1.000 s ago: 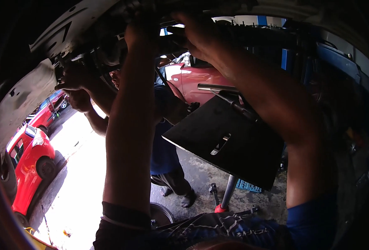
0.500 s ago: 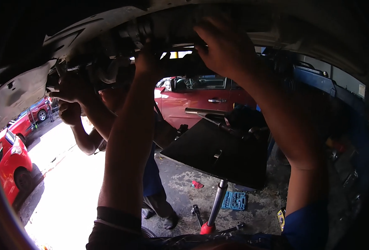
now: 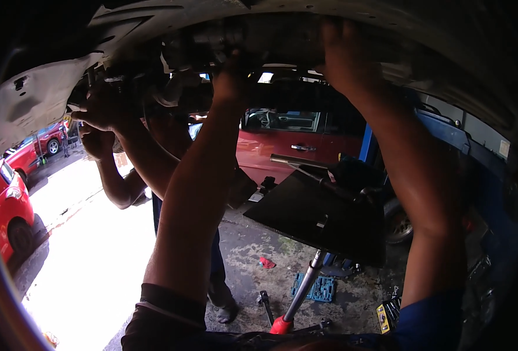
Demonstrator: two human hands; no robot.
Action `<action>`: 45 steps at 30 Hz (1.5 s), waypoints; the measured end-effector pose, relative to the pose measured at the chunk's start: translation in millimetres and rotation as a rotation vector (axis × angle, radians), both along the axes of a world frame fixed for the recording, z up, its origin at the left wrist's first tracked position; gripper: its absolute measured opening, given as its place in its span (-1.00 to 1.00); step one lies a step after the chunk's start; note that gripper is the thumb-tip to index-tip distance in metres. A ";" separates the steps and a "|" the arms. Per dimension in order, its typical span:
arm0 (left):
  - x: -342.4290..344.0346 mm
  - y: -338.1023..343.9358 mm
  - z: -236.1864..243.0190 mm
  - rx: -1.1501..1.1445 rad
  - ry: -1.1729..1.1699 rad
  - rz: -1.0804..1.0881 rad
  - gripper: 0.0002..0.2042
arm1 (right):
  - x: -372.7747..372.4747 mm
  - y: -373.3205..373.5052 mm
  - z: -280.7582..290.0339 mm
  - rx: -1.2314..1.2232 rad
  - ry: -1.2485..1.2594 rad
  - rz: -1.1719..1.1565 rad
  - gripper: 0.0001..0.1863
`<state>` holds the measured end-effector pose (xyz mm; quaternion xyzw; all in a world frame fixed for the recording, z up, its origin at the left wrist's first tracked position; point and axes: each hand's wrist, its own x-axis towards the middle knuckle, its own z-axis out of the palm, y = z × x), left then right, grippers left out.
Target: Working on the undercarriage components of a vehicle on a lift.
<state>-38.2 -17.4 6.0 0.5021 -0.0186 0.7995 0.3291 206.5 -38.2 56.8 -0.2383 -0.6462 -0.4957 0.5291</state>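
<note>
Both my arms reach up to the dark underside of a raised car (image 3: pixel 282 35). My left hand (image 3: pixel 230 85) is up against dark parts there; shadow hides most of its fingers and anything in them. Farther right, my right hand (image 3: pixel 351 61) lies against the underside with its fingers stretched upward and apart. To the left, a co-worker's hands (image 3: pixel 100 111) are raised at other parts beneath the car, near a pale panel (image 3: pixel 42 88). Below my hands stands a dark flat tray (image 3: pixel 306 216) on a metal post (image 3: pixel 306 284), with long tools lying on it.
A dark red car (image 3: pixel 282 140) stands behind the tray. On the floor are a blue tool case (image 3: pixel 314 288), a red rag (image 3: pixel 266 262) and a yellow-edged box of tools (image 3: pixel 387 313). Bright red cars (image 3: pixel 7 216) stand at the left. A blue metal structure (image 3: pixel 443 126) is at the right.
The view has shifted, so the tray and left arm appear farther right. My right hand's fingers now point more upward against the underside. The co-worker's hands stay raised at much the same place.
</note>
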 end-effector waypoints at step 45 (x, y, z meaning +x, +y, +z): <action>36.0 -40.5 -2.5 -0.280 -0.041 0.367 -0.50 | 31.6 -8.3 19.5 -0.193 -0.162 0.097 -0.42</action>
